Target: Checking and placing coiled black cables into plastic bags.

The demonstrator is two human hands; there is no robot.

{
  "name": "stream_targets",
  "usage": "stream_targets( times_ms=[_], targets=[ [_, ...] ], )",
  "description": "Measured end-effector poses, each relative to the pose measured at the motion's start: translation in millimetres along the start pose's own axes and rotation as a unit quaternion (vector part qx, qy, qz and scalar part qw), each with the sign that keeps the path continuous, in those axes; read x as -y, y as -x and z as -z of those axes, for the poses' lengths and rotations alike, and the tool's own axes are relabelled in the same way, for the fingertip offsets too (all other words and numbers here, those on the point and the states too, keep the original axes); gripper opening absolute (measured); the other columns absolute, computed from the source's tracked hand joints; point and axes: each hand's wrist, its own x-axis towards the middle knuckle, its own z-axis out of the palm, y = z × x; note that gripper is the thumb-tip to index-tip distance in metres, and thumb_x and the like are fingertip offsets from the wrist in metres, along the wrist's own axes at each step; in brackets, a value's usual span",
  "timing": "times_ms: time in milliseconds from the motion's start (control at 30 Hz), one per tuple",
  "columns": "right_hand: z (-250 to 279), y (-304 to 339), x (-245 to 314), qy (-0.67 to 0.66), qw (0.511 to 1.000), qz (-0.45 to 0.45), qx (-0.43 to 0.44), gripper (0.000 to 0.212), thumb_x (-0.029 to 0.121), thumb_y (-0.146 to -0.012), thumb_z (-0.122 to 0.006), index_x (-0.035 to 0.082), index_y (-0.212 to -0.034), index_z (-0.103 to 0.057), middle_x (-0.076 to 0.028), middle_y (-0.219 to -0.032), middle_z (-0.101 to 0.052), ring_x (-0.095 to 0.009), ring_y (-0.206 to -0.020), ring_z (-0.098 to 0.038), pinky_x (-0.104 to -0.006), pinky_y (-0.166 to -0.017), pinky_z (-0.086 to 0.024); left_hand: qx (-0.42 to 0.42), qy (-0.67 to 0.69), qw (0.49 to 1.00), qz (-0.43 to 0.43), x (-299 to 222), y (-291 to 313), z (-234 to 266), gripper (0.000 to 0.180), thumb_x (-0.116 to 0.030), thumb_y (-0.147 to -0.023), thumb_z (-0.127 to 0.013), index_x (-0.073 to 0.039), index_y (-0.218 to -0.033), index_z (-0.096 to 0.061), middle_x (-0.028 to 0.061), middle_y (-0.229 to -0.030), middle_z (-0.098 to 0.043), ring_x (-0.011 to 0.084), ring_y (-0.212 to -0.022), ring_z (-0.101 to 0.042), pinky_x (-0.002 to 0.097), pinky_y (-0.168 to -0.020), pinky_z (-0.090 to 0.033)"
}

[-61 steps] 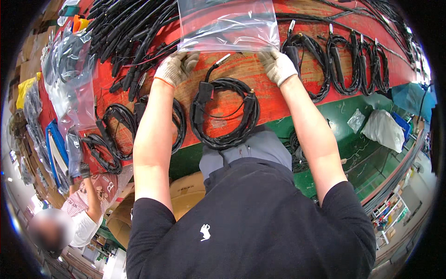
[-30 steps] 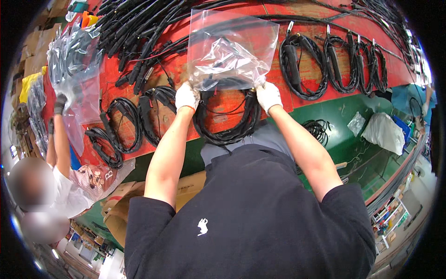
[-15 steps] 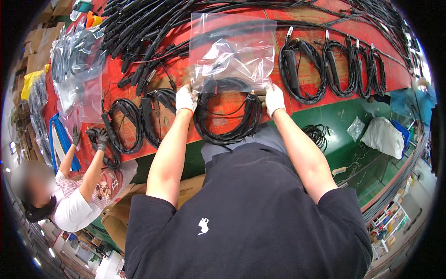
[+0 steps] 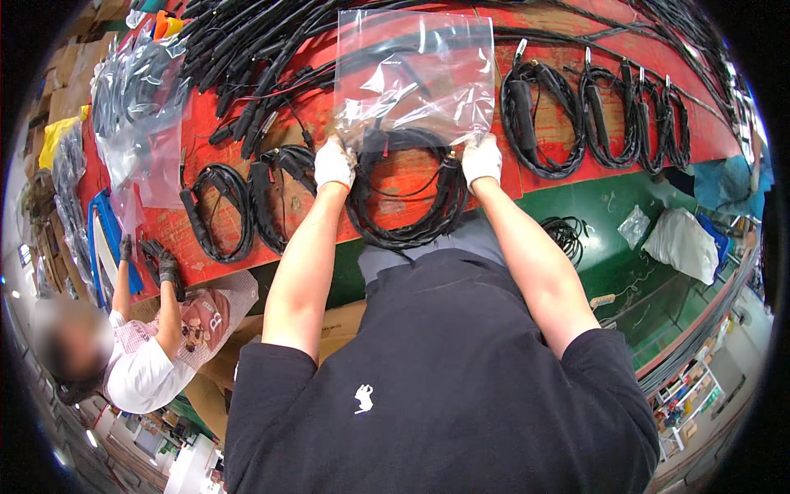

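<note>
In white gloves, my left hand (image 4: 334, 165) and my right hand (image 4: 481, 160) are closed on the two near corners of a clear plastic bag (image 4: 436, 70). The bag spreads flat and shiny away from me. A coil of black cable (image 4: 403, 237) lies on the table edge between my wrists. Its far part, with a black handle-like piece and a small red part, shows through or at the bag's near edge; whether it is inside or beneath, I cannot tell. Fingertips of both hands are partly hidden by plastic and cable.
More coiled black cables lie left (image 4: 222, 216) and right (image 4: 539, 123) on the red table (image 4: 197, 123). Loose cables (image 4: 255, 41) pile at the back. Clear bags (image 4: 136, 115) are stacked left. A gloved co-worker (image 4: 152, 370) handles a cable by a blue frame (image 4: 104, 239).
My hands and the bag's near edge have moved slightly away from me over the coil, and my right hand slightly left. The co-worker's hands have shifted left and toward the table's near edge.
</note>
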Motion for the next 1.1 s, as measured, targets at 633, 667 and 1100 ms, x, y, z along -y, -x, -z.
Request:
stream_targets(
  times_ms=[633, 667, 1100],
  targets=[
    [8.1, -33.2, -43.0, 0.262, 0.930, 0.255, -0.038, 0.043, 0.053, -0.099, -0.052, 0.012, -0.111, -0.058, -0.018, -0.094, -0.073, -0.039, -0.085, -0.073, -0.0529, -0.076, -0.056, 0.015, -0.145, 0.986, -0.082, 1.9, -23.1, 18.0, 0.024, -0.023, -0.094, -0.055, -0.012, -0.114, -0.062, 0.0202, -0.098, -0.073, 0.0418, -0.094, -0.070, 0.0533, -0.082, -0.053],
    [11.6, -33.1, -45.2, 0.265, 0.932, 0.248, -0.015, 0.047, 0.057, -0.098, -0.051, 0.012, -0.110, -0.059, -0.019, -0.095, -0.073, -0.040, -0.085, -0.072, -0.0532, -0.076, -0.056, 0.012, -0.146, 0.986, -0.084, 1.8, -27.8, 18.8, 0.024, -0.023, -0.094, -0.055, -0.012, -0.114, -0.062, 0.0202, -0.098, -0.073, 0.0418, -0.094, -0.070, 0.0533, -0.082, -0.053],
    [66.4, -60.8, 4.4, 0.014, 0.935, 0.201, 0.293, 0.050, 0.031, -0.093, -0.074, 0.002, -0.131, -0.063, -0.016, -0.116, -0.073, -0.025, -0.107, -0.068, -0.0340, -0.097, -0.049, 0.103, -0.186, 0.944, -0.254, 24.0, -102.3, 47.2, 0.017, -0.018, -0.088, -0.064, -0.014, -0.105, -0.064, 0.0205, -0.095, -0.071, 0.0434, -0.093, -0.067, 0.0528, -0.076, -0.052]
  ],
)
